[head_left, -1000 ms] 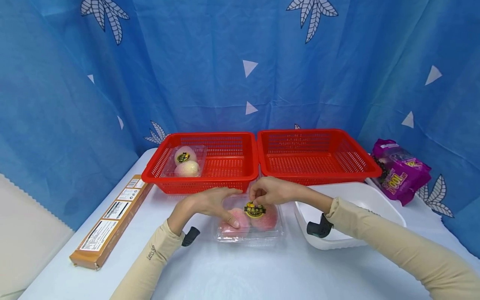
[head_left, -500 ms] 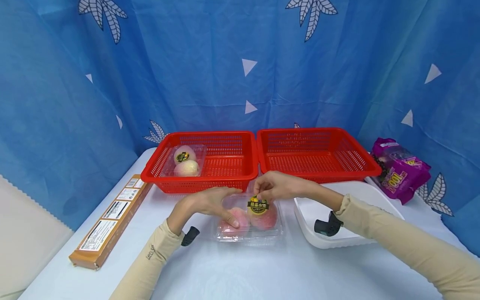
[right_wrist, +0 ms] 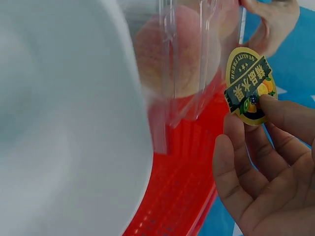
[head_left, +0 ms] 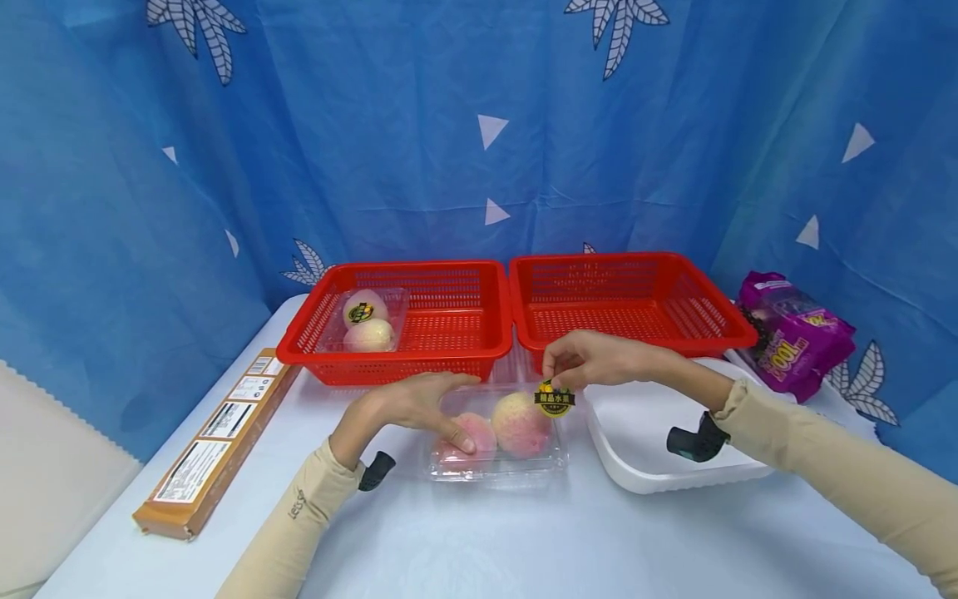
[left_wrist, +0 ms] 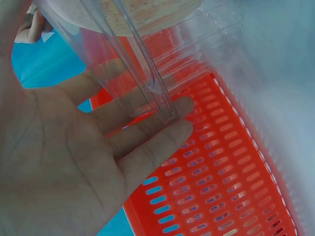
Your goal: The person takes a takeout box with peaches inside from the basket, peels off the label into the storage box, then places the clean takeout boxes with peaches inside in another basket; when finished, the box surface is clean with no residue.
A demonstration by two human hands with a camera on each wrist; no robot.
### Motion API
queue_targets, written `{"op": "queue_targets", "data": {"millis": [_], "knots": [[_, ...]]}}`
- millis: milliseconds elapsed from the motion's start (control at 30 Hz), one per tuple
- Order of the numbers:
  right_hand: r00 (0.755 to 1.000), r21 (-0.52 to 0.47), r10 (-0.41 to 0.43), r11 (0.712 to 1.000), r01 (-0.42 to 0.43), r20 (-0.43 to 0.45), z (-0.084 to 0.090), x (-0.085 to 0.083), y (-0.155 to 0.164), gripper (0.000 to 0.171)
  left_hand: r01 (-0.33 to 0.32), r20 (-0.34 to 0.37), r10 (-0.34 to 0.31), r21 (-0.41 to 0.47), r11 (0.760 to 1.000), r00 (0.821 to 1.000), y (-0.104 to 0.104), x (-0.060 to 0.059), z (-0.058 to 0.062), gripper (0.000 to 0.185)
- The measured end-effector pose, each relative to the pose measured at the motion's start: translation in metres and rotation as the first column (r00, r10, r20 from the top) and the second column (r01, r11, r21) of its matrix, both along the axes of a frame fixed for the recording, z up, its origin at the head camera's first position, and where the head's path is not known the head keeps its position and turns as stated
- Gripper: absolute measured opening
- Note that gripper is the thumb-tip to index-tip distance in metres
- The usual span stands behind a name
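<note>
My left hand [head_left: 419, 406] spans the left end of a clear plastic fruit box [head_left: 490, 476]. Its thumb presses the lid and its fairly straight fingers lie along the far side. Inside are two pink-and-yellow peaches [head_left: 521, 425]. My right hand [head_left: 587, 359] pinches an oval black-and-gold fruit sticker [head_left: 555, 399] between thumb and forefinger, just right of the box. In the right wrist view the sticker [right_wrist: 247, 86] shows its printed face, clear of the lid. The left wrist view has the box edge [left_wrist: 152, 88] in front of the left hand's fingers [left_wrist: 152, 152].
Behind the box stand two red baskets. The left basket [head_left: 441, 358] holds another clear box with two peaches [head_left: 368, 334], one bearing a sticker. A white basin [head_left: 636, 478] stands right of the hands, a purple bag [head_left: 793, 349] farther right. A long brown carton [head_left: 209, 453] lies left.
My right hand has peeled the sticker off the lid and carried it rightward, uncovering the right peach. My left hand has stayed on the box.
</note>
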State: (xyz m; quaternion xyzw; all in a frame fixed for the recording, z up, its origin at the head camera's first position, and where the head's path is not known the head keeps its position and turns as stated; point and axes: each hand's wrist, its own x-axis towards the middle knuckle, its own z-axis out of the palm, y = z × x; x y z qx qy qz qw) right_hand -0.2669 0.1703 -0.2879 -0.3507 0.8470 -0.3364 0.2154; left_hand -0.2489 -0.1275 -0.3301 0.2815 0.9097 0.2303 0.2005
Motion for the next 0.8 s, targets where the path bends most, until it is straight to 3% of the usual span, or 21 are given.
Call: {"op": "queue_targets", "data": {"millis": [433, 567, 800], "knots": [[0.995, 0.103, -0.097, 0.990, 0.097, 0.002, 0.002, -0.005, 0.054, 0.008, -0.001, -0.003, 0.001, -0.001, 1.000, 1.000, -0.001, -0.002, 0.000, 0.099], [0.996, 0.155, -0.085, 0.984, 0.083, 0.007, -0.005, -0.009, 0.065, 0.007, 0.000, -0.001, 0.000, 0.000, 1.000, 1.000, -0.002, -0.001, -0.001, 0.099], [0.992, 0.199, -0.055, 0.979, 0.033, 0.110, -0.016, -0.012, 0.074, 0.005, 0.003, 0.004, -0.003, 0.005, 1.000, 1.000, -0.002, -0.001, -0.001, 0.098]]}}
